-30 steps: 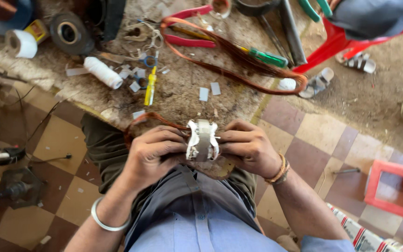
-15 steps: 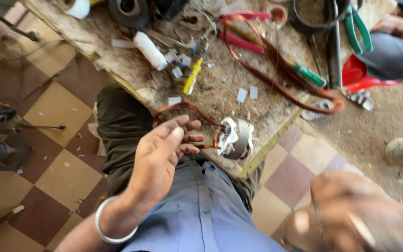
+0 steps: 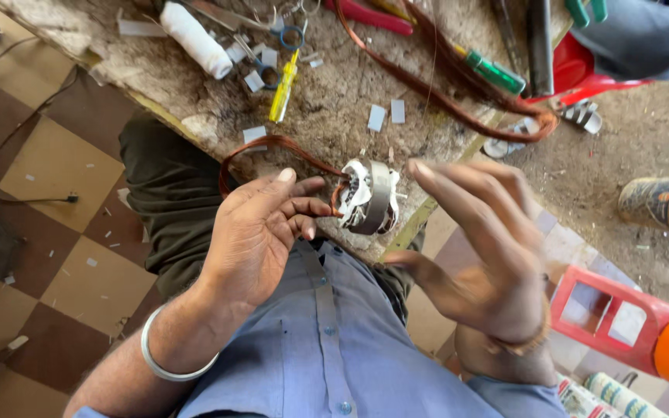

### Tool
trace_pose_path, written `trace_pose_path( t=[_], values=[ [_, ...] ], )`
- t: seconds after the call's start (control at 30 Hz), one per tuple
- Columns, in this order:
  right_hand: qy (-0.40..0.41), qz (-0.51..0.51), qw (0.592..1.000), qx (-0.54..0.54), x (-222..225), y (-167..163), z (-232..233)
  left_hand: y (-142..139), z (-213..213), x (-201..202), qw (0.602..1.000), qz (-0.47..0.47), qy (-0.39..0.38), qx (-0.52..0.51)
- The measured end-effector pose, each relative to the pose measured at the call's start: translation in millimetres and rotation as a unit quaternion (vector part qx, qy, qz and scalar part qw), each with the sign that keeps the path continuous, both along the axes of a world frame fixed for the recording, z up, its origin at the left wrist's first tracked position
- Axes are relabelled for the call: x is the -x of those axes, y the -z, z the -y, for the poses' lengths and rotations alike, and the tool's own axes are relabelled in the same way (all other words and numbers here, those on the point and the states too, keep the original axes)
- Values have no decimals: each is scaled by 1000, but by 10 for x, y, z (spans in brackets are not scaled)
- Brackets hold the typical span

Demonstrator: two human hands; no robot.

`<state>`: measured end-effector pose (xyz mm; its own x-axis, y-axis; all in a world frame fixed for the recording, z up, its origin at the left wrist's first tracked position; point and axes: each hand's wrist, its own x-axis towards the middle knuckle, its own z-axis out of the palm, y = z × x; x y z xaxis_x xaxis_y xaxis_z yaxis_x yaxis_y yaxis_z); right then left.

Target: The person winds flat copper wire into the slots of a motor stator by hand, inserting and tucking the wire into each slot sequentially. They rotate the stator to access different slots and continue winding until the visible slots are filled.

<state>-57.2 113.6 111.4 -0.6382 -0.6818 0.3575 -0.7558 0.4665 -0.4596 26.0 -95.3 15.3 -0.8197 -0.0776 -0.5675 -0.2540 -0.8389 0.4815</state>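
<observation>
L hand grips stator by its fingertips, at surface edge. Copper coil loops just above L hand. R hand open, blurred, empty, just right of stator, not touching. Yellow screwdriver well above L hand.

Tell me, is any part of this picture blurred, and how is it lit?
Head view: the right hand is smeared by motion blur, its fingers soft-edged; the left hand and the metal core it holds look sharp; even daylight, soft shadows, no strong glare; the bench top edge bends slightly from the wide lens.
</observation>
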Motion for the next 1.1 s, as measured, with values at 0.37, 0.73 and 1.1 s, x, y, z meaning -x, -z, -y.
trace_pose_path(
  t=[0.37, 0.73, 1.1],
  values=[
    [-9, 126, 990, -56, 83, 502, 236, 125, -64, 213, 1000, -22, -9, 15],
    [-26, 104, 992, -62, 151, 533, 362, 223, -44, 282, 985, -61, -71, 142],
    [-26, 118, 989, -84, 163, 544, 442, 378, 307, 374, 841, -223, 117, 480]
  ],
)
